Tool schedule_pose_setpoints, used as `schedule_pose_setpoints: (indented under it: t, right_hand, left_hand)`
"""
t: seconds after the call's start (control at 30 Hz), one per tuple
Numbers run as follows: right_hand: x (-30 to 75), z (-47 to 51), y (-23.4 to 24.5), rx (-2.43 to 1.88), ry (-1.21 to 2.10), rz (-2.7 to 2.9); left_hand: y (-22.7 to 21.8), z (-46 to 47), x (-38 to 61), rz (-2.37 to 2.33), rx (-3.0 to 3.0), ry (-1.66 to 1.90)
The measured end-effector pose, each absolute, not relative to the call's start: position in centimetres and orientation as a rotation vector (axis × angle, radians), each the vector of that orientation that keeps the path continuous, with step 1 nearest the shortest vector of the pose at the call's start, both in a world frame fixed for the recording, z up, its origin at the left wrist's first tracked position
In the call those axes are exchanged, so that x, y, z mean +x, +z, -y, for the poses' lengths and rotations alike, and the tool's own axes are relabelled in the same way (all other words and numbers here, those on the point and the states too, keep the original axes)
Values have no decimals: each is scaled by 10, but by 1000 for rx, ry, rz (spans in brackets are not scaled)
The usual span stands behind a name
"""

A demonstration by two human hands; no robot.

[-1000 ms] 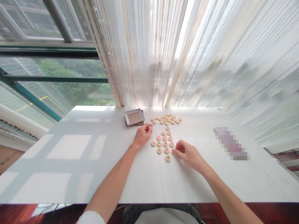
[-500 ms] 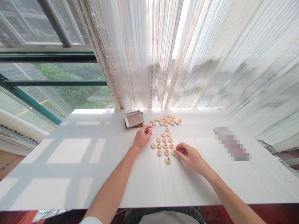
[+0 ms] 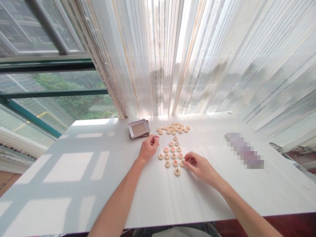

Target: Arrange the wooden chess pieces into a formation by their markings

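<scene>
Round wooden Chinese chess pieces (image 3: 173,156) lie face up in rows mid-table, with red or black characters. My right hand (image 3: 201,166) is at the right end of a lower row, its curled thumb and fingers closed at a black-marked piece (image 3: 182,163) and covering its right edge. My left hand (image 3: 148,147) hovers left of the upper rows, its fingers curled into a pinch; whether anything is in them is hidden. Farther back, several pieces (image 3: 174,127) form a loose cluster, no characters showing on them.
A shallow open box (image 3: 139,128) with a cardboard-coloured inside stands behind my left hand, on top of a darker part. At the right of the white table (image 3: 106,204) lies a pixelated long object (image 3: 244,150). Curtains (image 3: 163,59) hang along the far edge.
The whole view has shifted and tilted slightly. Both hands keep nearly the same places relative to the pieces, and the rows look unchanged.
</scene>
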State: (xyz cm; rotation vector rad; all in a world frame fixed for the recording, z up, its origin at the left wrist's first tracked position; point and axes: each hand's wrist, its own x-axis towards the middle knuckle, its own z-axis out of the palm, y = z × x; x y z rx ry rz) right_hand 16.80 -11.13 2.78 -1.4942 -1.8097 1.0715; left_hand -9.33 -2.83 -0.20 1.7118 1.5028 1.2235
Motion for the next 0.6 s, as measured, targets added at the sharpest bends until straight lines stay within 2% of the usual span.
schedule_pose_setpoints:
  t: [0.6]
  right_hand:
    - [159,84,25,-1579,1047,1747]
  left_hand:
    - [-4,28,-94,-1516,1744,1198]
